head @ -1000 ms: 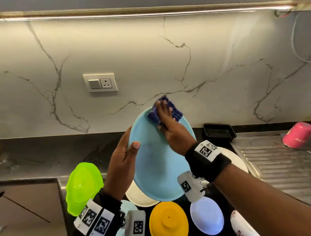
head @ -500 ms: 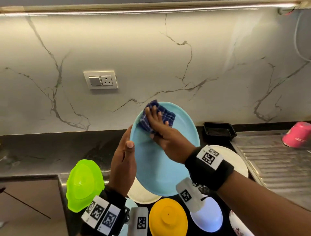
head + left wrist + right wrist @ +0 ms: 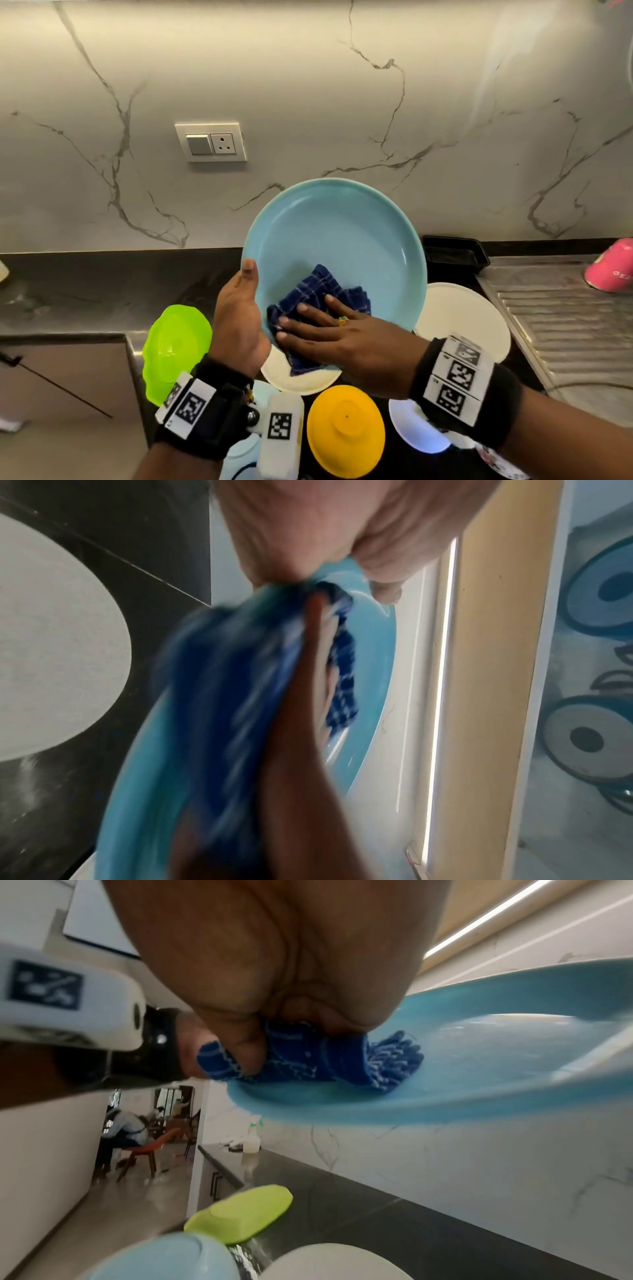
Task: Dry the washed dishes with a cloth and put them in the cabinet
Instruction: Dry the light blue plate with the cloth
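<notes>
The left hand point(image 3: 239, 318) grips the left rim of one round light-blue plate point(image 3: 346, 240), thumb hooked over the edge and fingers behind it, holding the plate tilted up above the table. The right hand point(image 3: 342, 337) lies flat with fingers spread, pressing one folded dark-blue checked cloth point(image 3: 318, 308) against the lower inside of that plate; the right wrist view shows the thumb tucked against the cloth.

Below, on the dark table point(image 3: 85, 291), lie the other dishes: two white plates, one point(image 3: 462, 318) to the right of the blue plate and one point(image 3: 301, 377) beneath it, one lime-green plastic bowl point(image 3: 174, 346) upside down at the left, one yellow bowl point(image 3: 346, 431) upside down in the middle, and one pale bluish-white bowl point(image 3: 411, 431) partly hidden by the right wrist. One pink cup point(image 3: 609, 270) lies on the steel draining board point(image 3: 565, 325) at the far right, and one black rectangular tray point(image 3: 455, 255) sits against the marble wall.
</notes>
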A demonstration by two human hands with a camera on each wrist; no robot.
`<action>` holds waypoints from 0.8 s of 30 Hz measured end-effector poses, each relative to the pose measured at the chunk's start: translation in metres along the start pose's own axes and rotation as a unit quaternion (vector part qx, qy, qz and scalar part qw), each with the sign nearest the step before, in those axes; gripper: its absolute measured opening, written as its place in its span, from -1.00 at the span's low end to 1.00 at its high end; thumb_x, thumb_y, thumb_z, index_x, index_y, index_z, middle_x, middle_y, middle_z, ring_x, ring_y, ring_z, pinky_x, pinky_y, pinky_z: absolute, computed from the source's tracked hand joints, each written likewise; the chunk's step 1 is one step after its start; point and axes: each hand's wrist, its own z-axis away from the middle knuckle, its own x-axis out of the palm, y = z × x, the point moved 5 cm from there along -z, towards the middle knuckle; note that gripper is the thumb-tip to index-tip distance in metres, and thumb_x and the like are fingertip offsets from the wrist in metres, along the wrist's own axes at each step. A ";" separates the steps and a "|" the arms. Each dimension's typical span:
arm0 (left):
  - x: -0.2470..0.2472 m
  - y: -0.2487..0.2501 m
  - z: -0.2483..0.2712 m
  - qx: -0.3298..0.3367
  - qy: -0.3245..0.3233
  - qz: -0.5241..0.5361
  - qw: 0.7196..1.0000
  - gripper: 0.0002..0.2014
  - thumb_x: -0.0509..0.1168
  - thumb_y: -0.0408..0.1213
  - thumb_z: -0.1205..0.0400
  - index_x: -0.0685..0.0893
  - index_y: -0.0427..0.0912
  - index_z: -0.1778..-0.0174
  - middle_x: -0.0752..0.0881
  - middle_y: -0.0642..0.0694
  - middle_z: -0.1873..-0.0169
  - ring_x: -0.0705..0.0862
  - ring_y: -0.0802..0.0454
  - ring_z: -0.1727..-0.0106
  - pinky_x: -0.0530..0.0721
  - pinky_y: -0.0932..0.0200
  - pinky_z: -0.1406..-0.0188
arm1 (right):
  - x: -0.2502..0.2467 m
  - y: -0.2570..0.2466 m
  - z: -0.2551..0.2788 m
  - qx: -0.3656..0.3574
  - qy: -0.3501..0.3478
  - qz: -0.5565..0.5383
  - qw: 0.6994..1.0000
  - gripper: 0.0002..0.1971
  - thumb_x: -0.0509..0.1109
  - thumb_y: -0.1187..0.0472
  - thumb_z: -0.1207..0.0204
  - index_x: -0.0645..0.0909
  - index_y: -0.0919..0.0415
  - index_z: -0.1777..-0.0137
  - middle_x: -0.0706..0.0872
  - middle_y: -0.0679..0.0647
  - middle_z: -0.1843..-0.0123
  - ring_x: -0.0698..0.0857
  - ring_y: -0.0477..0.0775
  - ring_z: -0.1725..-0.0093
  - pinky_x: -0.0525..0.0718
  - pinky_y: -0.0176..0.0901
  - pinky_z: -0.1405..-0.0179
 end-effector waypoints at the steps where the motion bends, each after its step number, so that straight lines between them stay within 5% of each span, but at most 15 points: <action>1: -0.002 0.003 -0.002 0.011 0.000 0.010 1.000 -0.45 0.13 0.05 -0.82 0.54 -0.34 -0.54 0.65 -0.45 -0.40 0.63 -0.50 -0.41 0.50 -0.53 -0.46 | 0.005 0.005 0.010 -0.005 -0.007 0.010 1.000 -0.09 0.26 0.45 -0.59 -0.14 -0.11 -0.77 -0.12 -0.19 -0.77 -0.30 -0.05 -0.72 -0.38 0.11 -0.63; 6: -0.008 0.005 -0.003 0.060 0.025 0.008 0.998 -0.49 0.09 0.00 -0.84 0.55 -0.35 -0.52 0.68 -0.39 -0.39 0.64 -0.45 -0.42 0.49 -0.55 -0.46 | 0.013 0.024 0.038 0.025 -0.031 -0.025 0.999 -0.30 -0.29 0.20 -0.58 -0.06 -0.13 -0.76 -0.12 -0.23 -0.75 -0.28 0.02 -0.72 -0.35 0.21 -0.64; 9: 0.000 -0.004 0.001 0.072 0.049 -0.027 0.996 -0.50 0.11 0.00 -0.80 0.60 -0.32 -0.47 0.74 -0.33 -0.32 0.71 -0.40 -0.34 0.56 -0.51 -0.42 | 0.016 0.003 0.011 0.036 -0.002 -0.054 0.998 -0.21 0.03 0.41 -0.68 -0.23 -0.14 -0.76 -0.27 -0.24 -0.75 -0.43 -0.08 -0.69 -0.39 0.12 -0.67; 11: 0.000 -0.007 0.000 0.078 0.066 -0.049 0.994 -0.52 0.11 0.01 -0.81 0.63 -0.27 -0.44 0.78 -0.29 -0.26 0.76 -0.36 -0.27 0.62 -0.49 -0.36 | 0.013 -0.009 -0.009 0.053 0.026 -0.064 0.996 -0.13 0.07 0.49 -0.61 -0.25 -0.09 -0.76 -0.28 -0.19 -0.75 -0.45 -0.08 -0.68 -0.48 0.02 -0.63; 14: -0.008 -0.002 -0.005 0.074 0.072 -0.031 0.994 -0.52 0.10 0.00 -0.83 0.62 -0.28 -0.46 0.75 -0.34 -0.30 0.72 -0.43 -0.31 0.59 -0.53 -0.37 | 0.006 -0.009 -0.010 0.035 0.053 -0.037 0.997 -0.18 0.10 0.44 -0.59 -0.12 -0.04 -0.77 -0.12 -0.13 -0.77 -0.26 0.01 -0.73 -0.38 0.11 -0.65; 17: -0.016 0.010 -0.009 0.087 0.079 -0.031 0.993 -0.53 0.07 -0.04 -0.84 0.60 -0.33 -0.46 0.73 -0.35 -0.33 0.72 -0.37 -0.32 0.65 -0.42 -0.35 | 0.014 0.014 0.018 0.004 0.036 0.034 0.999 -0.25 0.32 0.34 -0.60 0.15 -0.06 -0.74 0.20 -0.12 -0.74 0.07 0.08 -0.73 -0.08 0.27 -0.65; 20: -0.014 0.012 -0.006 0.110 0.082 -0.036 0.990 -0.55 0.08 -0.06 -0.84 0.62 -0.33 -0.42 0.78 -0.30 -0.26 0.79 -0.27 -0.19 0.77 -0.25 -0.20 | 0.019 0.035 0.037 0.020 0.015 0.056 0.998 -0.34 0.14 0.30 -0.60 0.22 -0.06 -0.72 0.26 -0.10 -0.71 0.14 0.15 -0.71 0.00 0.35 -0.61; 24: -0.008 0.002 -0.002 0.138 0.110 -0.048 0.983 -0.60 0.09 -0.10 -0.84 0.67 -0.32 -0.34 0.81 -0.25 -0.21 0.78 -0.25 -0.23 0.72 -0.25 -0.28 | 0.027 0.005 0.004 0.032 0.024 -0.040 0.998 -0.22 -0.02 0.41 -0.57 -0.08 -0.05 -0.77 -0.08 -0.13 -0.76 -0.23 0.12 -0.73 -0.22 0.25 -0.69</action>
